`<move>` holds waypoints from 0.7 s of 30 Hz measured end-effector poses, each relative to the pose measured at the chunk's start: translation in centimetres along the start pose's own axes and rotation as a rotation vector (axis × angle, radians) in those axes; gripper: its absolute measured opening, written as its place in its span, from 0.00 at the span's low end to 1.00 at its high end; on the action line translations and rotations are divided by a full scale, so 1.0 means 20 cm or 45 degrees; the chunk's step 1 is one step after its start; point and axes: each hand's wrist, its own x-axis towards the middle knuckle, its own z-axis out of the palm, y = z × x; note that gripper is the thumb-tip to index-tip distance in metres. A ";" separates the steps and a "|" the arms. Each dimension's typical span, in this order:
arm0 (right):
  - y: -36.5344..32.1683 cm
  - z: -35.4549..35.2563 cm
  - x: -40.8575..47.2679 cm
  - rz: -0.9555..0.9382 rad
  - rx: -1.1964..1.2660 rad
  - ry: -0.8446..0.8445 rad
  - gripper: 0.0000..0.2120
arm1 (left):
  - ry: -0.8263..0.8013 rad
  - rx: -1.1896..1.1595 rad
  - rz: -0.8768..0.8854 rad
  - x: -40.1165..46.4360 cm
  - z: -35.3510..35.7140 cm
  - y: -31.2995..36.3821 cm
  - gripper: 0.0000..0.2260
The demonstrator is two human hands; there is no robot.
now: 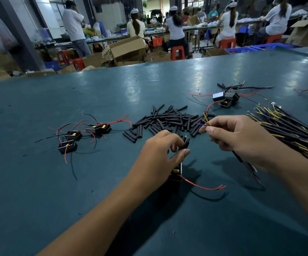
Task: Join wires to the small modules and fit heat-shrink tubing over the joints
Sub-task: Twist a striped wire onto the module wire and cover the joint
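My left hand (163, 150) pinches short black tubing pieces and a thin red wire tip (186, 140) above a small black module (175, 177), which sits partly hidden under the palm with red leads (203, 186) trailing right. My right hand (239, 134) pinches a black sleeved cable; its yellow and blue wire ends (205, 120) stick out to the left, and the cable (249, 167) hangs down behind the wrist. A pile of black heat-shrink tubing pieces (168, 121) lies just beyond both hands.
Several black modules with red wires (86, 133) lie at the left, more modules (225, 99) at the back right. A bundle of black cables with yellow and purple ends (293, 130) lies at the right. The teal table (75, 200) ends far ahead; people work beyond.
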 end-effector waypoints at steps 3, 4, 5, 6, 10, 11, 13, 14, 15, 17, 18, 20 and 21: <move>0.00 0.00 0.00 -0.015 0.006 -0.044 0.08 | -0.010 -0.068 -0.011 0.00 -0.02 -0.01 0.07; 0.01 0.00 0.00 -0.024 0.019 -0.056 0.08 | -0.023 -0.127 -0.037 -0.01 -0.02 -0.02 0.08; 0.01 0.00 0.00 -0.033 0.031 -0.063 0.08 | -0.047 -0.188 -0.067 -0.01 -0.03 -0.02 0.08; 0.01 0.00 0.00 -0.041 0.039 -0.067 0.08 | -0.077 -0.235 -0.092 -0.01 -0.03 -0.03 0.07; 0.01 0.00 0.00 -0.092 -0.005 -0.123 0.09 | -0.124 -0.285 -0.105 -0.03 -0.04 -0.07 0.06; 0.01 0.00 0.00 -0.100 -0.010 -0.132 0.10 | -0.118 -0.286 -0.098 -0.03 -0.04 -0.08 0.06; 0.01 0.00 -0.01 -0.144 -0.061 -0.117 0.11 | -0.111 -0.283 -0.079 -0.04 -0.03 -0.09 0.06; 0.01 0.00 -0.01 -0.180 -0.109 -0.108 0.12 | -0.110 -0.281 -0.068 -0.04 -0.03 -0.09 0.06; 0.02 0.01 -0.01 -0.216 -0.149 -0.106 0.13 | -0.107 -0.286 -0.058 -0.04 -0.02 -0.09 0.07; 0.02 0.02 -0.01 -0.265 -0.202 -0.108 0.14 | -0.103 -0.317 -0.044 -0.04 -0.02 -0.10 0.09; 0.02 0.02 -0.02 -0.278 -0.229 -0.105 0.14 | -0.101 -0.325 -0.037 -0.04 -0.02 -0.10 0.08; 0.03 0.03 -0.02 -0.292 -0.285 -0.084 0.12 | -0.102 -0.312 -0.023 -0.05 -0.02 -0.10 0.07; 0.03 0.03 -0.01 -0.298 -0.305 -0.062 0.10 | -0.105 -0.303 -0.020 -0.05 -0.02 -0.10 0.07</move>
